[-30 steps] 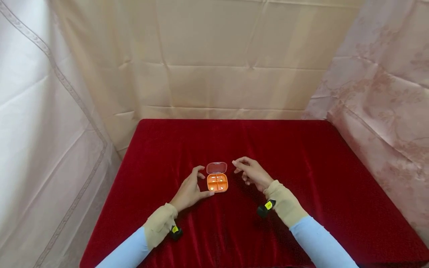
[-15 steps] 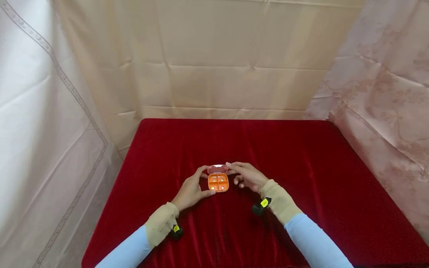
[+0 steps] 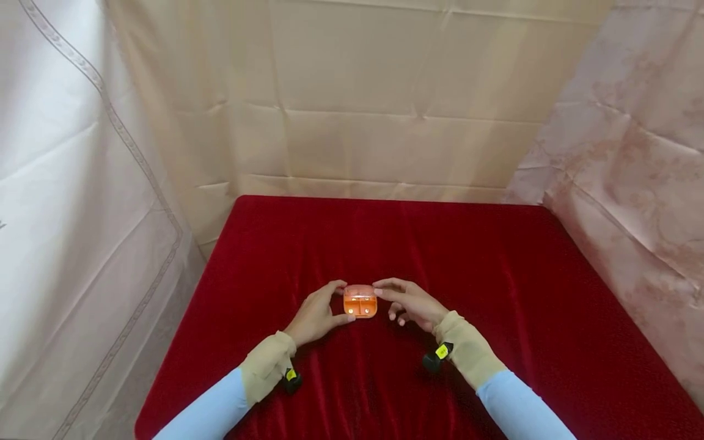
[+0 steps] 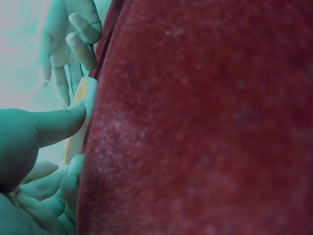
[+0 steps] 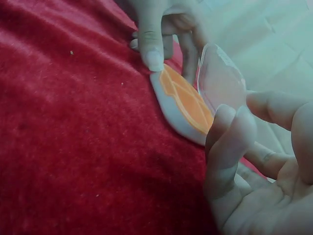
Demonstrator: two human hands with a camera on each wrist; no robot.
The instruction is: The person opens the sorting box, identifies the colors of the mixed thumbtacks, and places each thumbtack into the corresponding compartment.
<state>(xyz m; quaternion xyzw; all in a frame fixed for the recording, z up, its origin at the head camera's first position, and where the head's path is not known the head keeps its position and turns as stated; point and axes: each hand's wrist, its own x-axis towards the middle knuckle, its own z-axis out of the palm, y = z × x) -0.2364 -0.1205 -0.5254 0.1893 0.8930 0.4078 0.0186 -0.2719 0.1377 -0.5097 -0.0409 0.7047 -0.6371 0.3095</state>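
Observation:
A small orange pill box (image 3: 360, 310) with divided compartments lies on the red cloth, several small pale pieces inside. Its clear hinged lid (image 5: 222, 83) leans over the back compartments, partly lowered. My left hand (image 3: 313, 315) holds the box from the left, thumb on the front edge and fingers at the back corner. From the right, my right hand (image 3: 415, 304) touches the lid's edge with its extended fingertips; its other fingers are bent below. In the left wrist view the white side of the pill box (image 4: 79, 139) shows edge-on beside the thumb.
Red velvet cloth (image 3: 467, 256) covers the table, whose far edge meets a beige curtain (image 3: 357, 146). Pale curtains hang on the left (image 3: 93, 244) and right (image 3: 621, 171). A dark wrist device with a yellow tag (image 3: 442, 351) sits on the right wrist.
My right hand has come in from the right to the lid. The lid has swung forward from lying back to over the rear compartments. My left hand keeps its hold on the pill box.

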